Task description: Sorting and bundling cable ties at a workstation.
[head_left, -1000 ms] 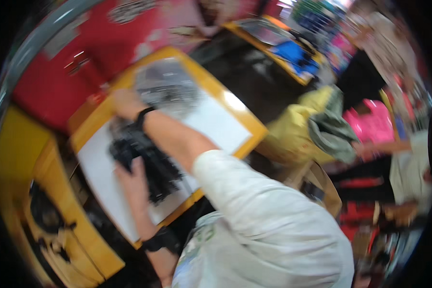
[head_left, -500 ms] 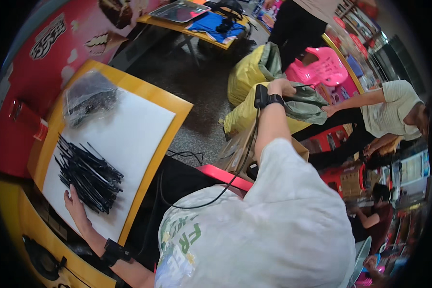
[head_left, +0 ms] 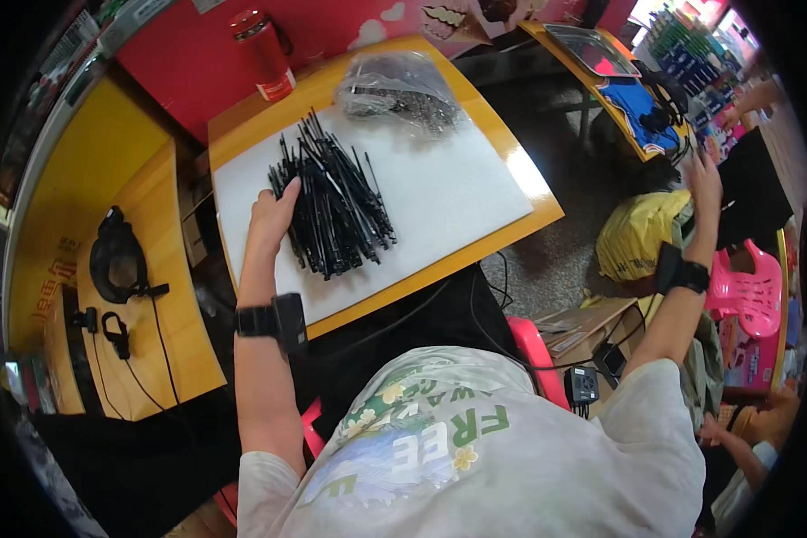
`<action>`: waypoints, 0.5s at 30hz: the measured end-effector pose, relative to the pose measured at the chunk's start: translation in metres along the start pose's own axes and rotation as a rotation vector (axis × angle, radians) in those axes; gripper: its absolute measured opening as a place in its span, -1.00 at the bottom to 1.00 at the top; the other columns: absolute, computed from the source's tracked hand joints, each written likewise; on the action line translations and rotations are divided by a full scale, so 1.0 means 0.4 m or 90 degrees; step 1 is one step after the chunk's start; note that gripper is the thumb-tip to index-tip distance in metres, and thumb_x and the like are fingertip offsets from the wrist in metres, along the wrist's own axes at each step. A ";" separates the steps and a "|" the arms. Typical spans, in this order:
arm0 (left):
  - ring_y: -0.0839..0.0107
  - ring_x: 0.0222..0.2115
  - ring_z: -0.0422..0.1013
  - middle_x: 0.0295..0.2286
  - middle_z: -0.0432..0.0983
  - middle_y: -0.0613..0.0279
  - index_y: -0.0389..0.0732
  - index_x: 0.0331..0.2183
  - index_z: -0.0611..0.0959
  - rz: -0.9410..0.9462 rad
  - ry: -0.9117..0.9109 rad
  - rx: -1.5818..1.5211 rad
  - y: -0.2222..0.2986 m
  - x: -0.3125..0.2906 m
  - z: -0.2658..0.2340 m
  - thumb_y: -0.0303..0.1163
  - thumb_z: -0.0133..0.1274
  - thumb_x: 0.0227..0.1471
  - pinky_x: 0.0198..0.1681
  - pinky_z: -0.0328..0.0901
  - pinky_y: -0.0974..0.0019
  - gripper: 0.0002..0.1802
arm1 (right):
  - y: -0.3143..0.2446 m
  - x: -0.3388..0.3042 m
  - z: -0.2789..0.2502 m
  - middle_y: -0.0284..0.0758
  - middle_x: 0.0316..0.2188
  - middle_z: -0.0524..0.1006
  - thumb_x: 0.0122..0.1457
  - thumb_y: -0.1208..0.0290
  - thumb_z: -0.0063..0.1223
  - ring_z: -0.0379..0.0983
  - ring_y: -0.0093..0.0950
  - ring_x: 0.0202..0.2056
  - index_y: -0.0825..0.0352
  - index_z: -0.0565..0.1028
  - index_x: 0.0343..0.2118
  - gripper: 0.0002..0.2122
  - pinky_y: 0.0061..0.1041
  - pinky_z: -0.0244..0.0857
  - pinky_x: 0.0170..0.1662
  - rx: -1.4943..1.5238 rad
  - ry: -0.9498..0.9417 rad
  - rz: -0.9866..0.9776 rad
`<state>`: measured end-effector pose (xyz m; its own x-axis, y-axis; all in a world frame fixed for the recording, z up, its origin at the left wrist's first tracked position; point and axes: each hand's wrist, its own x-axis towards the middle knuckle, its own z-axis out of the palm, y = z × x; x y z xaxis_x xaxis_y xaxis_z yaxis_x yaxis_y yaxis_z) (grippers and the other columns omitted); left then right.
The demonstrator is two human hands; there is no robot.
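A loose bundle of thin black plastic strips [head_left: 336,211] lies on a white board [head_left: 457,193] on the yellow table. My left hand [head_left: 273,215] rests against the bundle's left side, its thumb stretched out along the strips and its other fingers partly hidden; it grips nothing that I can see. At the right, my right hand [head_left: 705,184] is raised beside a yellow sack [head_left: 641,235], fingers stretched out and nothing plainly in them. Behind the strips, a clear plastic bag [head_left: 394,90] with dark contents sits on the board.
A red bottle [head_left: 264,56] stands at the table's far left corner. Black straps and cables [head_left: 117,260] lie on another yellow table. A cardboard box [head_left: 587,332] and a pink chair [head_left: 749,287] are at right. A metal tray [head_left: 592,49] lies on the far table.
My view has swung left toward the table. My right hand has come away from the open grey-lined sack. My left hand stays by the strips, its thumb now along them.
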<state>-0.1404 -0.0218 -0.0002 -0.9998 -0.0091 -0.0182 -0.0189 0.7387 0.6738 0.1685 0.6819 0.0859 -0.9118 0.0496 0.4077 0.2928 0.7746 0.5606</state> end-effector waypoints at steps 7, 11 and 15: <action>0.21 -0.50 0.40 -0.43 0.45 0.05 -0.40 -0.32 0.53 -0.237 -0.216 -0.160 -0.020 0.049 -0.015 0.26 -0.01 -0.12 -0.42 0.35 0.24 -0.23 | -1.070 0.430 -0.332 0.02 -0.36 0.52 0.15 0.41 -0.19 0.54 -0.18 -0.36 0.57 0.40 -0.27 -0.73 -0.39 0.46 -0.34 1.157 -0.687 0.104; 0.40 -0.47 0.44 -0.42 0.53 0.22 -0.22 -0.30 0.58 -0.247 -0.243 -0.367 0.099 -0.065 -0.053 0.13 0.06 -0.07 -0.38 0.32 0.39 -0.44 | -1.268 0.497 -0.376 0.00 -0.37 0.52 0.15 0.23 -0.22 0.52 -0.16 -0.44 0.55 0.42 -0.29 -0.62 -0.34 0.42 -0.35 1.044 -0.604 0.070; 0.42 -0.39 0.45 -0.37 0.55 0.23 -0.13 -0.22 0.56 -0.181 -0.317 -0.675 0.106 0.008 0.035 0.06 0.04 -0.01 -0.31 0.32 0.34 -0.52 | -1.414 0.570 -0.399 0.09 -0.14 0.44 0.12 0.03 -0.35 0.36 -0.04 -0.06 0.53 0.42 -0.11 -0.43 -0.26 0.20 0.00 1.270 -0.609 0.179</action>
<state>-0.1442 0.0190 0.0178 -0.8506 0.3521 -0.3905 -0.4684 -0.1701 0.8670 -0.1590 0.1542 -0.0233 -0.9197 -0.0403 -0.3905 0.3844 0.1100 -0.9166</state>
